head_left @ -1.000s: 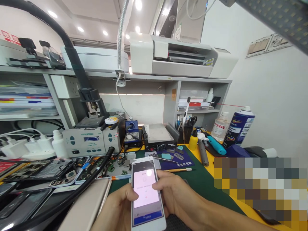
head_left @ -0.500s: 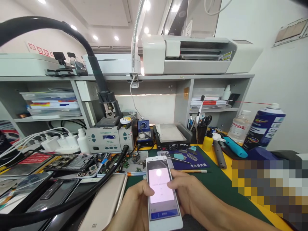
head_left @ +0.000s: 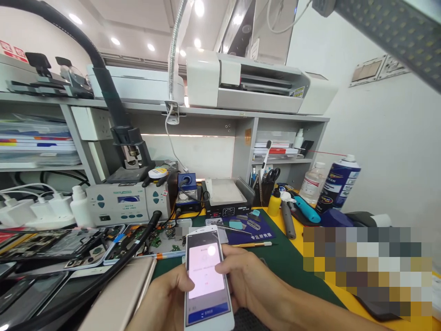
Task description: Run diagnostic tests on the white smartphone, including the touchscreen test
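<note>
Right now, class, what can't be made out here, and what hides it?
Head view: words on the phone, too small and blurred.
Head view: most fingers of the left hand and right hand, hidden behind the phone.
Head view: far end of the lamp, cut off by the right edge.
Head view: whatever the pixelated patch covers.

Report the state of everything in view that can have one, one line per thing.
Phone: screen lit, pale pop-up showing
Left grip: holding the phone's left side
Right grip: holding its right side
Spray can: red straw fitted
Clear bottle: capped
Yellow bottle: black cap on
Toothbrush: standing head up
Ceiling lights: on
White chargers: cables attached
</note>
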### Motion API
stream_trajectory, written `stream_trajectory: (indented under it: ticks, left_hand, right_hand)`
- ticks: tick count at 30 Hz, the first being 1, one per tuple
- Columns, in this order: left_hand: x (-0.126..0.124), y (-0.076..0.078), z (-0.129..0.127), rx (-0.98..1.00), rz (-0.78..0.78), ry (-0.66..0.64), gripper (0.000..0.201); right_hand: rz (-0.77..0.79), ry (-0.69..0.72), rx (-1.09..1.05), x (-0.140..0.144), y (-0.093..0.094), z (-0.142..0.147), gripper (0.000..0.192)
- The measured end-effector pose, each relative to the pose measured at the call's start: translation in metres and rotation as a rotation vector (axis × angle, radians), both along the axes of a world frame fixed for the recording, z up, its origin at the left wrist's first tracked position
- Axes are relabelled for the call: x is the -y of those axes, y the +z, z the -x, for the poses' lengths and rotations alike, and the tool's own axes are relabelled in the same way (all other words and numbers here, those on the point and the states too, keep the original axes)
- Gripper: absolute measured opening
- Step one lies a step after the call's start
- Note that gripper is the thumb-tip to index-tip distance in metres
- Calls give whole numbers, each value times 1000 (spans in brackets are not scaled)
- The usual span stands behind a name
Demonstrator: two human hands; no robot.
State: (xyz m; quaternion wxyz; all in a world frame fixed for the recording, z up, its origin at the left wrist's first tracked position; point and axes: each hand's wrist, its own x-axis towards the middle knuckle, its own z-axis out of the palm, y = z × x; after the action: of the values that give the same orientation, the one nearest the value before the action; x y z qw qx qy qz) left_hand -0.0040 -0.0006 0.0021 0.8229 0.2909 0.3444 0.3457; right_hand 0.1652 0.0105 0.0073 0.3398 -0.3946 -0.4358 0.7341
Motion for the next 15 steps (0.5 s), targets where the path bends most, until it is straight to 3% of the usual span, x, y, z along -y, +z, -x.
stream_trajectory:
  ticks: [7, 15]
  left_hand:
    - [-2, -3, 0, -96, 11, 104, 67]
    - [-4, -1, 1, -42, 46, 99, 68]
  right_hand:
    - [6, -1, 22, -1, 3, 0, 51]
    - [4, -7, 2, -1, 0, -1, 49]
